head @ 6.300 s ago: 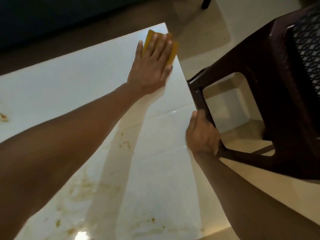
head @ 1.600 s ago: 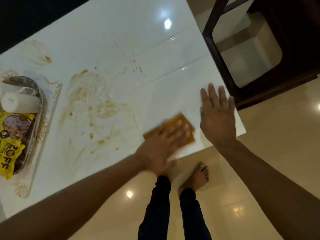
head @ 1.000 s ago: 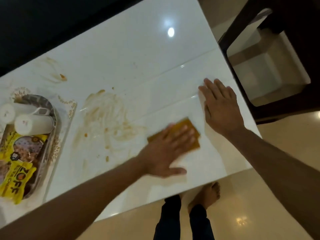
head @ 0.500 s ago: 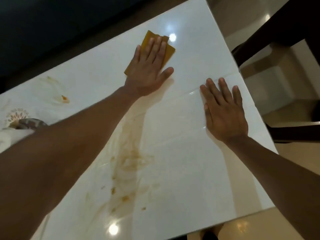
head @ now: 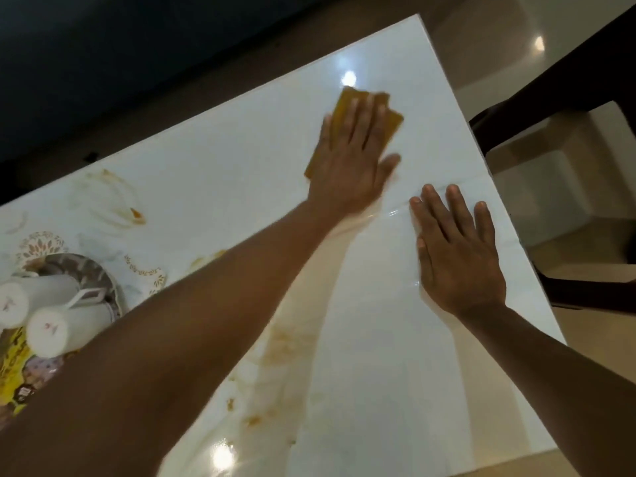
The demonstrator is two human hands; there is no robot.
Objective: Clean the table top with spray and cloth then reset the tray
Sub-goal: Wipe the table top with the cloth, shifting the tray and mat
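My left hand [head: 351, 160] presses flat on a folded yellow cloth [head: 392, 120] near the far right part of the glossy white table top [head: 395, 373]. Its fingers lie straight over the cloth. To the right, my right hand [head: 457, 256] rests palm down on the bare table, fingers spread. Brown smears [head: 285, 342] run across the table under my left forearm, and another stain [head: 134, 215] sits at the far left. A patterned tray [head: 89, 270] at the left edge holds two white cylinders [head: 48, 325] and a yellow snack packet [head: 13, 370]. No spray bottle is visible.
A dark brown chair [head: 564, 98] stands close against the table's right side, over a beige tiled floor [head: 568, 208]. A dark strip lies beyond the table's far edge. Ceiling lights glare off the table surface.
Over the last second my left hand swept the cloth from the near middle up to the far right, then slightly nearer. My right hand stayed flat. The view shifted, bringing the tray back in.
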